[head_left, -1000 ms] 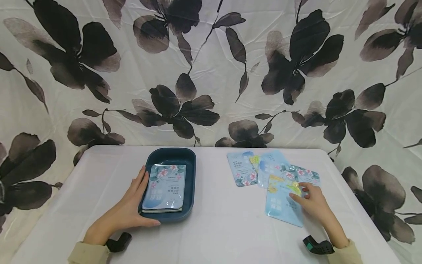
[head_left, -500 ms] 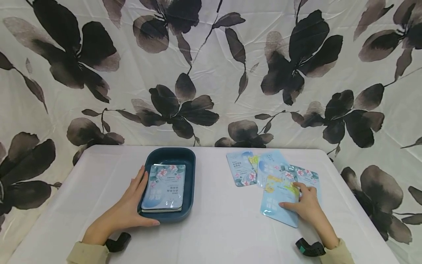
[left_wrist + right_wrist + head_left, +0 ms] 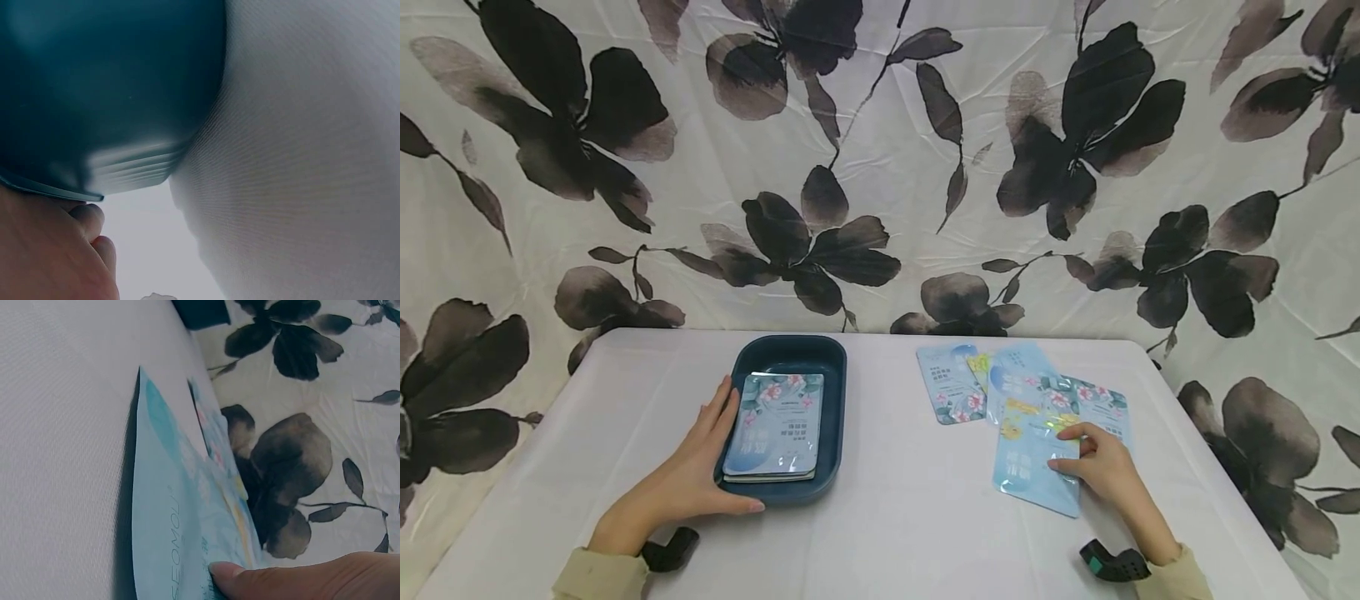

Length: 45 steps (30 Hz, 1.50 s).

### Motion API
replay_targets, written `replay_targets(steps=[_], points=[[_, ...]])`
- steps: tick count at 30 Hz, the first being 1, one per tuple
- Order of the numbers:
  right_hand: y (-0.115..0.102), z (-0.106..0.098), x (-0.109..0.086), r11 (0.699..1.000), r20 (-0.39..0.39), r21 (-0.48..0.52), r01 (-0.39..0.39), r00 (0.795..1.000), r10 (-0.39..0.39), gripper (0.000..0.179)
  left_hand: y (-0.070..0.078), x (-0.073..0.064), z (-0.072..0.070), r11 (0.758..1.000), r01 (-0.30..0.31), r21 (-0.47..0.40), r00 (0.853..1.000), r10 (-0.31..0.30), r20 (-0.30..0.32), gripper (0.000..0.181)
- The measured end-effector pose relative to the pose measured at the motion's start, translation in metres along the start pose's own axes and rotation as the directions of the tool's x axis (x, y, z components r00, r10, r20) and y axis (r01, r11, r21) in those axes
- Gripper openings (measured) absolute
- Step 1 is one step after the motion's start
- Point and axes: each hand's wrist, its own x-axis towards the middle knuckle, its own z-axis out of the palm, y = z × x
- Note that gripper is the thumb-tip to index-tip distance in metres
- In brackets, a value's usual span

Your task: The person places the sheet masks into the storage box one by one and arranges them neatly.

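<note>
A dark teal tray (image 3: 831, 417) holds a stack of flat sachets (image 3: 778, 425), the top one blue with pink flowers. My left hand (image 3: 681, 479) lies against its left side and near corner, fingers along the rim, thumb along the near side. On the right, my right hand (image 3: 1101, 467) touches a light-blue sachet with yellow flowers (image 3: 1033, 475), thumb and index fingertips apart on its face near the right edge. The thumb (image 3: 250, 581) lies on that sachet in the right wrist view; the other fingers are out of sight there.
Several more blue floral sachets overlap behind the right hand, including a leftmost sachet (image 3: 951, 383) and a far-right sachet (image 3: 1105, 400). They lie on a white-covered table (image 3: 895, 500). A flower-printed cloth (image 3: 880, 167) hangs behind the far edge.
The yellow-flowered sachet slid slightly left with the right hand, then stayed nearly still while the fingertips shifted back a little to the right. The left hand and tray stay put.
</note>
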Motion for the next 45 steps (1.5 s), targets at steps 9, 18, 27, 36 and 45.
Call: replay_targets(steps=[9,18,27,36,45], points=[[-0.005,0.0,0.002,0.998,-0.006,0.06,0.036,0.999,-0.036,0.037,0.0,-0.001,-0.002,1.0,0.01,-0.001,1.0,-0.01,-0.002,0.148],[-0.003,-0.001,0.003,0.975,0.058,0.217,0.044,0.997,-0.058,0.043,0.002,0.0,-0.002,1.0,0.018,0.008,1.0,-0.018,0.0,0.149],[-0.002,0.0,0.005,0.871,0.186,0.487,-0.056,0.982,-0.041,0.05,0.002,0.0,-0.001,1.0,0.021,0.018,1.0,-0.021,0.001,0.148],[-0.001,0.011,0.004,0.718,0.264,0.684,-0.13,0.961,-0.078,0.051,0.001,0.001,-0.001,1.0,0.008,0.016,1.0,-0.008,-0.002,0.149],[-0.01,0.033,0.003,0.622,0.3,0.767,-0.158,0.945,-0.13,0.056,0.001,0.0,0.0,1.0,-0.002,0.014,1.0,0.002,-0.002,0.148]])
